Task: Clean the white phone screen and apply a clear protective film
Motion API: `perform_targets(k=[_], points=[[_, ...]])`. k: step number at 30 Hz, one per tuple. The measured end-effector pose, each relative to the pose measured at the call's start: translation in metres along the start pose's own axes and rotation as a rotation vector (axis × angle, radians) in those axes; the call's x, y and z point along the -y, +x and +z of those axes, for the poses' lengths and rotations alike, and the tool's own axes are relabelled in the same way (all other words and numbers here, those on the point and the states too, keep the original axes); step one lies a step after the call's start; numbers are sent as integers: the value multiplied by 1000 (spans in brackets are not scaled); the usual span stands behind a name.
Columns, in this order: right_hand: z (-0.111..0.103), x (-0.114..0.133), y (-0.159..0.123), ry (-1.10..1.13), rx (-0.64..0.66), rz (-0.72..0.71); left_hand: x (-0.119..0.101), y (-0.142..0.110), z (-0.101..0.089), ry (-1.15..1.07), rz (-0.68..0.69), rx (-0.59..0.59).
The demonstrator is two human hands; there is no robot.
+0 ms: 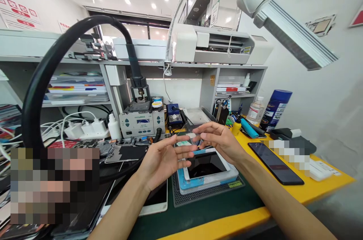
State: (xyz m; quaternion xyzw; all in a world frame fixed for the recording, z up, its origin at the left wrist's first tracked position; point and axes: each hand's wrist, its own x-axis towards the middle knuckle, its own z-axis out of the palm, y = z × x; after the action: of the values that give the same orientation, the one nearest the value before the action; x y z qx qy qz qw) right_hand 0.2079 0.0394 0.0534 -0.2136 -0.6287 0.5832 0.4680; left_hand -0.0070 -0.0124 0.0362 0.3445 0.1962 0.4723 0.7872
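My left hand (163, 158) is open, palm partly up, its fingers spread over the left edge of a white-framed phone or small tablet (207, 164). Across from it, my right hand (222, 141) hovers above the device's upper right side. Its fingers are bent but apart, and no held thing shows between them. The device lies screen up on a blue and white box (208, 187). Under the box is a dark perforated mat (180, 198). The fingertips of both hands are close together, and partly hide something clear or pale behind them.
A black phone (275, 164) lies on the yellow tabletop at right, near a blue spray can (275, 109) and a clear bottle (255, 111). Behind stands a hot-air station (143, 122) with a thick black hose (31, 84). Another white-framed tablet (155, 202) lies at left.
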Motion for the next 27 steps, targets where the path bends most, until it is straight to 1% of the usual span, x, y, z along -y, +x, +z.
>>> perform_targets(k=[5,11,17,21,27], points=[[-3,-5,0,-32,13,-35,2,2,-1,2,11,-23],[-2,-6,0,-36,15,-53,3,2,2,12,29,-70],[2,-5,1,-79,-48,-59,1,-1,6,29,57,-143],[1,-7,1,-89,-65,-60,1,0,6,34,78,-159],[-1,-8,2,-117,-105,-48,-1,-1,9,57,91,-218]])
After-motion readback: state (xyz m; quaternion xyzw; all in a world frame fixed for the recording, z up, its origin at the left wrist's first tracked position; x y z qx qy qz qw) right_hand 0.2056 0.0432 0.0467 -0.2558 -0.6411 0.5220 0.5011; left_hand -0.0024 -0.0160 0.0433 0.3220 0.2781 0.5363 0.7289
